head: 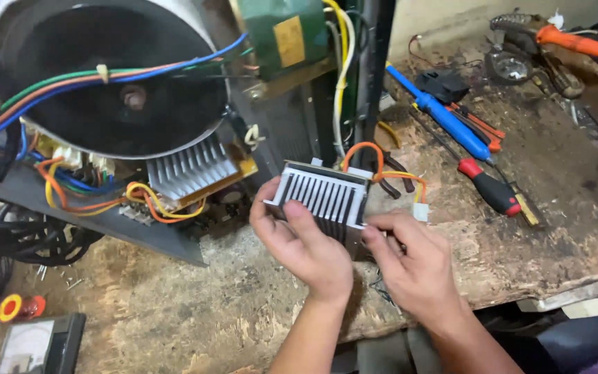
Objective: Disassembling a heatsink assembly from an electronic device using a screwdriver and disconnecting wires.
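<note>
Over a worn wooden worktop (174,305), the left hand (306,242) and right hand (413,266) together grasp a finned metal heatsink module (323,197) at centre, lifted fins-up for viewing, its orange and yellow wires (389,173) trailing toward two o'clock, where screwdrivers (465,138) lie.

Soft, even light is falling from above, leaving the bench (243,305) evenly lit. Corners are darkening into shadow. Fins of the heatsink (323,197) are glinting, and edges are bending slightly.
</note>
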